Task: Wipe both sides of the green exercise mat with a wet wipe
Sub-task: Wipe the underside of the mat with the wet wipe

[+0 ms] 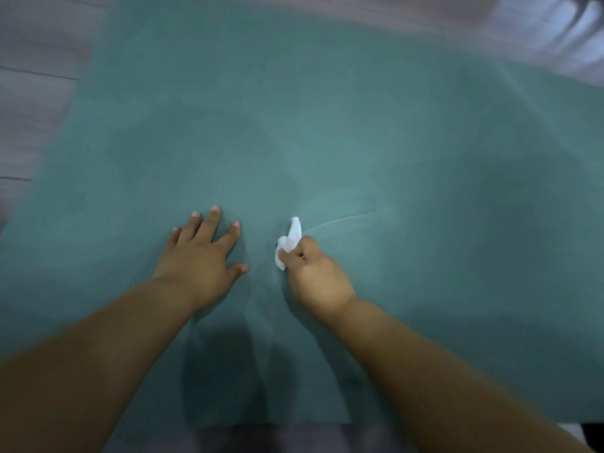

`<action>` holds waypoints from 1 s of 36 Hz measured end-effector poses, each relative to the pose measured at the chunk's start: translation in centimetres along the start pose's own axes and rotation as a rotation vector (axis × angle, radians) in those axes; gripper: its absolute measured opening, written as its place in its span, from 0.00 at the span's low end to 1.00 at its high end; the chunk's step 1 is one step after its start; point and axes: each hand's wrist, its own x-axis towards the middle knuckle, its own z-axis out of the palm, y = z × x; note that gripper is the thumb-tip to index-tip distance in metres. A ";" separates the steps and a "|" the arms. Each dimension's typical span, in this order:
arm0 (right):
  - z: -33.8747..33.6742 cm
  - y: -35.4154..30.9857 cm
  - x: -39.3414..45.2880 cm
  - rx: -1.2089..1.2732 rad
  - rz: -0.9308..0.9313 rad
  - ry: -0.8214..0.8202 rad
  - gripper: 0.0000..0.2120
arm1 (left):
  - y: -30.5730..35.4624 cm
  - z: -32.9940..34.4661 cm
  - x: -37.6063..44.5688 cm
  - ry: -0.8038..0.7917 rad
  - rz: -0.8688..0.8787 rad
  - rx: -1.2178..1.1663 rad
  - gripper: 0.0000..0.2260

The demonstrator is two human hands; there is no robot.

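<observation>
Green exercise mat (327, 125) is spread flat on floor (36, 103), pinned by splayed left hand (202, 253) at 7 o'clock; wet wipe (289, 243) is bunched in fisted right hand (317, 276); mat judged light, floppy, best lifted at an edge.
</observation>
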 end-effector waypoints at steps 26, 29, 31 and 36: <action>-2.6 8.5 -3.8 -0.173 0.355 0.091 0.16 | 0.2 0.9 -3.3 -0.120 0.057 0.021 0.35; -2.5 9.0 -4.9 -0.070 0.691 0.190 0.19 | 0.1 1.8 -5.1 -0.134 0.062 0.021 0.36; -0.9 6.0 -5.0 -0.027 0.740 0.197 0.20 | 0.3 2.4 -6.0 -0.144 0.053 0.009 0.36; 2.8 -2.9 -6.7 0.103 0.249 0.141 0.21 | 0.6 3.0 -7.3 -0.154 0.042 -0.010 0.36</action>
